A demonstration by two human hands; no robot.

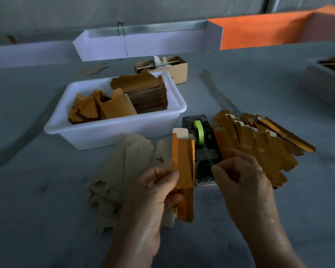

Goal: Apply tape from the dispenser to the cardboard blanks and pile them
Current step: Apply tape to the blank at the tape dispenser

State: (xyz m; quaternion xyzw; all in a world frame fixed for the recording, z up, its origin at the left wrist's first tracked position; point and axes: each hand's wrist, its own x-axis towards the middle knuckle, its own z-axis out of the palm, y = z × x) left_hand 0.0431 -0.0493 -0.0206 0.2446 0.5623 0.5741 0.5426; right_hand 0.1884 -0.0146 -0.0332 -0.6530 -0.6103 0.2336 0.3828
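Note:
My left hand [159, 192] grips a folded golden cardboard blank [184, 171], held upright just left of the tape dispenser [201, 149]. The dispenser is black with a green tape roll [199, 132]. My right hand [240, 176] hovers at the dispenser's front end with fingers curled, thumb and forefinger pinched together; any tape between them is too thin to make out. To the right, a fanned pile of golden blanks [259, 144] lies on the table. A pile of pale flat blanks [124, 171] sits under and left of my left hand.
A white plastic tub [114, 130] holding stacked brown and golden blanks stands behind the pale pile. A small cardboard box [174, 70] sits farther back. Another tray [325, 74] is at the right edge. Grey table surface [37, 190] spreads all around.

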